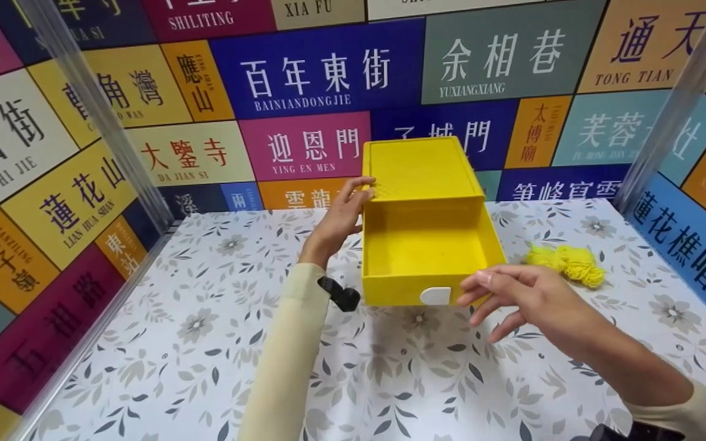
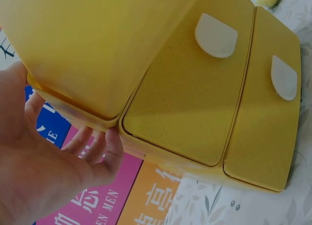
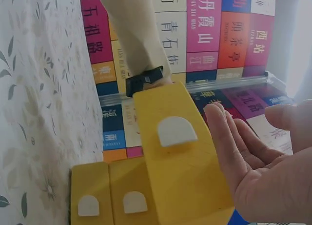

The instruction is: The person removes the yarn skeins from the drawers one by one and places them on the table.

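A small yellow drawer cabinet stands on the table, its top drawer pulled far out and the drawer's bare inside showing. That drawer's front carries a white half-round handle. Below it, two lower drawers with similar white handles are closed in the left wrist view. My left hand rests its fingertips against the cabinet's left side near the top. Just off the drawer's front right corner, my right hand hovers with loose, spread fingers and nothing in them.
A bundle of yellow yarn lies right of the cabinet. Flower-patterned cloth covers the table. Behind rises a wall of colourful sign panels, with clear upright strips at the corners.
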Demonstrator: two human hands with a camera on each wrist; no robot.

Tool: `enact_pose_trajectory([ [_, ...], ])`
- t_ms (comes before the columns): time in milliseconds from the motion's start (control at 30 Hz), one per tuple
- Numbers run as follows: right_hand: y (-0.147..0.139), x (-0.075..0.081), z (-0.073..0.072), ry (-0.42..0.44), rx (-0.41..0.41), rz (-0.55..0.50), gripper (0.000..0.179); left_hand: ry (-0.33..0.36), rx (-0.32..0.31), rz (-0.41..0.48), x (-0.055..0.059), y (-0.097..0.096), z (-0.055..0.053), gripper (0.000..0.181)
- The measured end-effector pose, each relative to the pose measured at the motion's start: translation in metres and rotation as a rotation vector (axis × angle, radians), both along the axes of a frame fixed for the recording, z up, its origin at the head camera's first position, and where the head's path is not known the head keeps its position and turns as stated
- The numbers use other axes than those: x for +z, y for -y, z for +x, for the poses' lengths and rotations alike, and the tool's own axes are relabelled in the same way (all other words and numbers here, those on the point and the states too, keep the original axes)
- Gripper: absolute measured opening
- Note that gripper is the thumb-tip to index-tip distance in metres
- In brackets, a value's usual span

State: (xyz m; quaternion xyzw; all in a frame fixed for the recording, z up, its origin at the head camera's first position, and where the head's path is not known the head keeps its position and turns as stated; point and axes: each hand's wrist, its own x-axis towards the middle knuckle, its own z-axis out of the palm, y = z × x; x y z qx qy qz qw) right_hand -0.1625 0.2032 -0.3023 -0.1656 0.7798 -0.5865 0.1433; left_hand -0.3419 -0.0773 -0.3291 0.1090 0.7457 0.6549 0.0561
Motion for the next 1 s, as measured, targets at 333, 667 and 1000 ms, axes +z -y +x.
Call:
enact_pose_trajectory([
  [333, 0.010, -0.018, -0.005, 0.205, 0.129, 0.025, 0.060, -0.009, -0.011, 0.020, 0.000, 0.000, 0.000, 0.034],
  [667, 0.020, -0.038, -0.010, 0.404, 0.207, -0.061, 0.075, -0.010, -0.005, 0.014, 0.000, 0.000, -0.001, 0.033],
  [1000, 0.031, -0.045, -0.014, 0.427, 0.144, -0.184, 0.080, -0.007, -0.003, 0.006, 0.000, 0.000, 0.000, 0.033],
])
